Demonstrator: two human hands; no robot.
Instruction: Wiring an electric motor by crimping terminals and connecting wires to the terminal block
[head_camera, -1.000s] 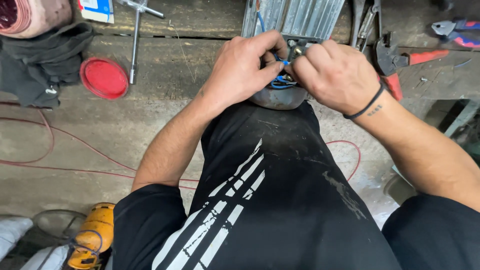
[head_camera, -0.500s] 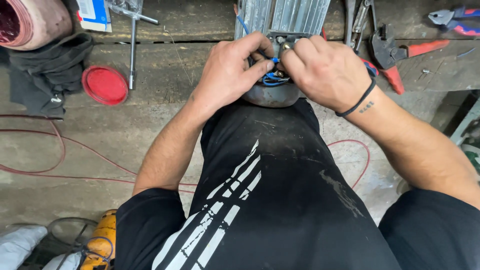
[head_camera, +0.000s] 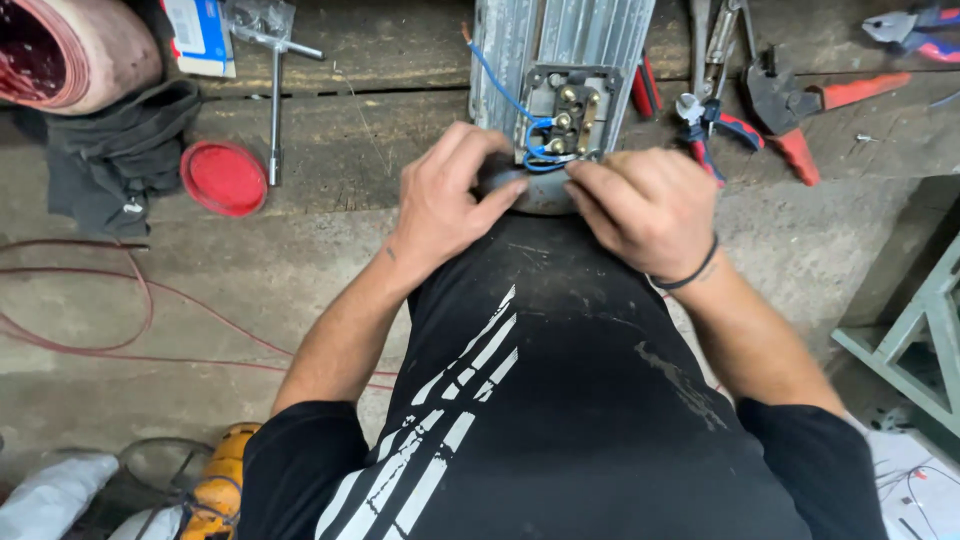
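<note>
A ribbed grey metal motor housing (head_camera: 560, 40) lies on the wooden bench, its open terminal box (head_camera: 566, 110) facing me with brass studs and blue wires (head_camera: 536, 150). My left hand (head_camera: 445, 200) rests on the round dark end of the motor (head_camera: 540, 192) at its left side, fingers curled around the rim. My right hand (head_camera: 645, 205), a dark band on its wrist, presses the right side of that end, fingertips just under the terminal box. What the fingers pinch is hidden.
Red-handled pliers and cutters (head_camera: 790, 110) lie right of the motor. A T-handle socket wrench (head_camera: 275, 90), a red round lid (head_camera: 224, 177), a dark cloth (head_camera: 110, 160) and a pink roll (head_camera: 60, 50) are at left. Red cable (head_camera: 120, 340) runs on the floor; a yellow tool (head_camera: 215, 490) sits below.
Both hands have come down off the terminal box to the motor's round end, leaving the brass studs and blue wires uncovered. The view has shifted slightly.
</note>
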